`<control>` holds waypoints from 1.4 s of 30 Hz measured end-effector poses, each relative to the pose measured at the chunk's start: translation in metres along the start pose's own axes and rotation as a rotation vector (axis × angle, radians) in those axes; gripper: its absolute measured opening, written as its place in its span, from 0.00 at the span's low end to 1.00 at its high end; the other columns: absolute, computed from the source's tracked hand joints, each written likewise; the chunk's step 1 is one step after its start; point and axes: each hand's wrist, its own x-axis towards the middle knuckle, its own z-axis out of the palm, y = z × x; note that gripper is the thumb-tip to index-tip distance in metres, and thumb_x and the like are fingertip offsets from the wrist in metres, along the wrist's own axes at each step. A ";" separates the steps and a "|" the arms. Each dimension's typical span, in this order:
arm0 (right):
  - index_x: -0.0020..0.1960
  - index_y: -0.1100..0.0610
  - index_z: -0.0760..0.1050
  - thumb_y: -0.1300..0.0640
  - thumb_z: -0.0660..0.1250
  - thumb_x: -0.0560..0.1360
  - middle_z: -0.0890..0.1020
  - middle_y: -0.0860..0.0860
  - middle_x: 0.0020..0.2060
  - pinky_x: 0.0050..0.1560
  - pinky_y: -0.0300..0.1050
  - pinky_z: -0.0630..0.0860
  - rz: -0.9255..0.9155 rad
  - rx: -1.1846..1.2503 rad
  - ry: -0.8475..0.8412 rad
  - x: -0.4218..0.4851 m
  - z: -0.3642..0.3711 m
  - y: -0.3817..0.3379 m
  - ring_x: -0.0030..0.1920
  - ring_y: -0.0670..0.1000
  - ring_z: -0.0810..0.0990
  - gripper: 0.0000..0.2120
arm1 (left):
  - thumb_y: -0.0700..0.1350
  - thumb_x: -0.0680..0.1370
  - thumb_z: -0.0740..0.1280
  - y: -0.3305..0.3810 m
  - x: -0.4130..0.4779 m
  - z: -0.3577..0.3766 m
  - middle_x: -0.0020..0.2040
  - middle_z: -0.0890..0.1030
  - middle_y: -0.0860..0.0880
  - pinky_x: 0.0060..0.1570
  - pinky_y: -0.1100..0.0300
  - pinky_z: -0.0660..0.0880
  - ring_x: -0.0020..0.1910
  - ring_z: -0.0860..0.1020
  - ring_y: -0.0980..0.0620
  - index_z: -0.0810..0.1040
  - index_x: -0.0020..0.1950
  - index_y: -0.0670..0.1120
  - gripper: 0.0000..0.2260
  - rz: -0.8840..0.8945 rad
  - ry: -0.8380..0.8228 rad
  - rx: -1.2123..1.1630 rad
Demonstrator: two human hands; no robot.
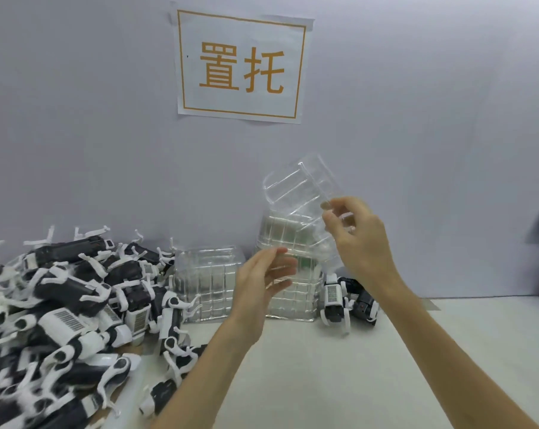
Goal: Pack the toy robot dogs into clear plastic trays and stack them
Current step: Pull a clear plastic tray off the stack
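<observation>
On my feed the right hand [355, 239] is raised before the grey wall, its forearm running up from the lower right corner. Its thumb and curled fingers pinch the near edge of a clear plastic tray [299, 184]. The tray hangs tilted in the air, far end pointing up and left, just above a tall stack of clear moulded trays [293, 292] on the white tabletop [339, 382]. The left hand [262, 274] sits lower, palm turned rightward, fingers straight and relaxed, holding nothing. Its fingertips overlap the tall stack's front, but I cannot tell if they touch. Left of it stands a shorter stack of clear trays [204, 283]. Further left lies a heap of black-and-white toy robot dogs [61, 305]. Two more dogs [348, 298] lie just right of the tall stack. A white paper sign with orange characters [242, 66] is taped above.
</observation>
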 end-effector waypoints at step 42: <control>0.56 0.46 0.82 0.59 0.70 0.77 0.81 0.36 0.38 0.61 0.47 0.71 0.223 -0.187 -0.010 -0.225 -0.012 0.001 0.46 0.38 0.79 0.11 | 0.47 0.74 0.66 -0.001 -0.232 -0.091 0.35 0.83 0.49 0.34 0.63 0.80 0.33 0.83 0.54 0.80 0.47 0.43 0.08 -0.001 0.306 -0.246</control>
